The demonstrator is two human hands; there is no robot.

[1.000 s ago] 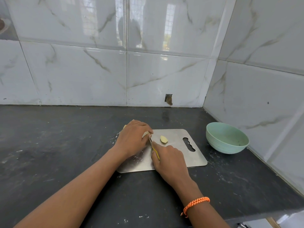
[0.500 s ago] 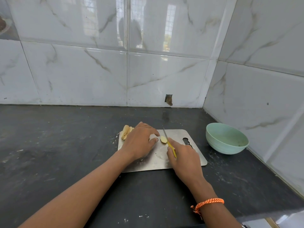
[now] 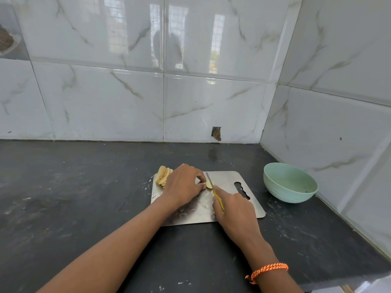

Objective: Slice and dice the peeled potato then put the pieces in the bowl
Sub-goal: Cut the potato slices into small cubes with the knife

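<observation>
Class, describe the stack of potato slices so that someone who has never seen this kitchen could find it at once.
Start at the steel cutting board on the dark counter. Go to its far left corner, just beyond the left hand. There the potato slices lean together in a fanned row, pale yellow, unlike the single small potato piece by the knife.

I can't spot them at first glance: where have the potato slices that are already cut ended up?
The cut slices lie fanned at the far left corner of the metal cutting board, just behind the left hand.
</observation>
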